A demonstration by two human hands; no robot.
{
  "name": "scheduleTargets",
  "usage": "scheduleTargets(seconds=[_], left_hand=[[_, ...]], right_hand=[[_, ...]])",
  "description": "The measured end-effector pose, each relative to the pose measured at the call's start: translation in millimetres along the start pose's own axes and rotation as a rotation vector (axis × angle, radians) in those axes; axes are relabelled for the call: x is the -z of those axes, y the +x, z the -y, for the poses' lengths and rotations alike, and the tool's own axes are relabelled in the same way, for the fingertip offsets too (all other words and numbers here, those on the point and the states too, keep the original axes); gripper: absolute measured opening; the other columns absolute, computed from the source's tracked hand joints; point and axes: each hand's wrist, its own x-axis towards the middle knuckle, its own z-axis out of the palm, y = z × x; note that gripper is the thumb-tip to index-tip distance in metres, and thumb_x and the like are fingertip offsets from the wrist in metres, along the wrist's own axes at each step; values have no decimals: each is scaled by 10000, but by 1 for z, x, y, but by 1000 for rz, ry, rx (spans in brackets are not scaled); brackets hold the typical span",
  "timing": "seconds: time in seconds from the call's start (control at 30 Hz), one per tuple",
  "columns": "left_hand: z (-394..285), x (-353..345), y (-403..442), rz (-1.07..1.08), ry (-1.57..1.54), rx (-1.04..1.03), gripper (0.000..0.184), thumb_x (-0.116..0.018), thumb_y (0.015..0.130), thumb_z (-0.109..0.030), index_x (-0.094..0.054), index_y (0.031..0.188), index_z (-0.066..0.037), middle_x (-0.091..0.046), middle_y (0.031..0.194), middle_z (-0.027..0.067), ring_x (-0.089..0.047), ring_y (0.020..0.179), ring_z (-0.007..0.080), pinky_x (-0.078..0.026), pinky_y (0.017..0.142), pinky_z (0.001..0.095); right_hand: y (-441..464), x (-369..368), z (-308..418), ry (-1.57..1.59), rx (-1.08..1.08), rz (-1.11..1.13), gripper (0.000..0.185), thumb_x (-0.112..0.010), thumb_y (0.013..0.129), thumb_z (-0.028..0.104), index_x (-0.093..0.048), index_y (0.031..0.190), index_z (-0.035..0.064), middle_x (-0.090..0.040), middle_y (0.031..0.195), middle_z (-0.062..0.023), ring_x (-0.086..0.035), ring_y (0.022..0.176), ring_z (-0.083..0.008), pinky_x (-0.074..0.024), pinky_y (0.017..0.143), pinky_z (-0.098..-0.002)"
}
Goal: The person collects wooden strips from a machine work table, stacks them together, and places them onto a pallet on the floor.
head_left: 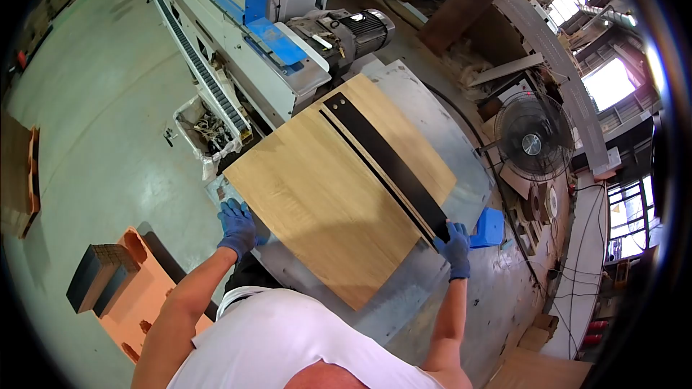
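1. Far left, on the floor, an orange pallet (153, 274) carries a stack (108, 274) with dark tops and layered edges, presumably to keep it off the ground.
2. Next, a bin (193, 148) with a pale plastic liner stands at the end of a long machine (227, 36). It holds a tangle of dark and light scraps (214, 133), too jumbled to identify; its position suggests it catches waste.
3. The left hand (238, 227), in a blue glove, is open with fingers spread, gripping nothing. It is beside the left edge of a panel, perhaps to brace or steady; whether it touches the wood cannot be told.
4. In the centre, the panel (310, 202), pale and wood-grained, lies flat and askew on a grey bench (425, 281), which seems to support nearly all of it.
5. Along the panel's right part lies a black strip (389, 162), with two pale round spots at its far end. A thin dark line runs alongside, on its left.
6. The right hand (453, 248), also gloved in blue, is partly closed on the strip's near end, apparently to control its position.
7. Right of that hand is a blue box (489, 227); its inside cannot be seen.
8. Farther right stands a caged fan (532, 144), probably for cooling.
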Motion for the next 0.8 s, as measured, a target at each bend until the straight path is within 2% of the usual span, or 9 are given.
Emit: scheduleTargets(seconds=[0.1, 0.2, 0.3, 0.4, 0.5, 0.6, 0.7, 0.8], left_hand=[[-1, 0, 1, -4, -3, 2, 1169, -685, 772, -736, -331, 1562, 49, -231, 1591, 417, -294, 1422, 622, -341, 1066, 695], [1, -4, 3, -7, -13, 3, 1252, -721, 714, -762, -313, 1561, 65, -246, 1584, 415, -297, 1425, 618, -358, 1067, 672], [0, 0, 2, -3, -15, 11, 1264, -723, 709, -765, -300, 1569, 59, -238, 1598, 399, -286, 1437, 609, -347, 1073, 671], [0, 2, 2, 21, -7, 10, 1214, -712, 746, -738, -301, 1576, 48, -227, 1603, 398, -254, 1448, 617, -315, 1087, 692], [0, 9, -1, 39, -24, 8, 1238, -715, 730, -755, -301, 1576, 48, -226, 1604, 396, -250, 1450, 615, -314, 1086, 690], [1, 9, -1, 24, -32, 10, 1257, -716, 713, -774, -310, 1571, 50, -239, 1600, 392, -260, 1447, 610, -317, 1086, 684], [-1, 10, -1, 17, -14, 26, 1251, -707, 717, -785, -315, 1573, 38, -253, 1598, 385, -272, 1448, 598, -321, 1088, 677], [-2, 18, -3, 48, -12, 30, 1242, -704, 725, -783, -308, 1581, 25, -268, 1599, 369, -282, 1450, 586, -324, 1090, 669]], right_hand=[[46, -2, 38, 85, 38, -78, 602, -821, 774, 354, -653, 1262, 45, -670, 1090, -150, -636, 1049, -354, -503, 897, -459], [102, -7, 75, 274, 4, -34, 621, -781, 851, 381, -622, 1324, 12, -695, 1161, -194, -656, 1082, -390, -512, 945, -450], [170, -48, 74, 431, 11, 155, 699, -729, 910, 467, -578, 1385, -22, -685, 1266, -220, -661, 1157, -379, -509, 1000, -413], [227, -54, 91, 624, -61, 479, 759, -680, 939, 540, -550, 1424, -29, -651, 1363, -198, -641, 1218, -301, -470, 1060, -361], [258, -68, 106, 737, -50, 662, 772, -667, 943, 561, -550, 1426, -29, -655, 1363, -157, -618, 1226, -246, -446, 1071, -334], [261, -49, 126, 769, -65, 775, 775, -677, 936, 560, -548, 1434, -20, -656, 1351, -114, -601, 1205, -210, -436, 1070, -324], [259, -55, 126, 836, -104, 752, 741, -687, 931, 553, -583, 1401, -10, -677, 1283, -84, -615, 1139, -181, -458, 1027, -320], [251, -59, 126, 820, -139, 588, 702, -707, 917, 548, -622, 1350, 2, -687, 1219, -61, -614, 1081, -150, -467, 995, -309]])
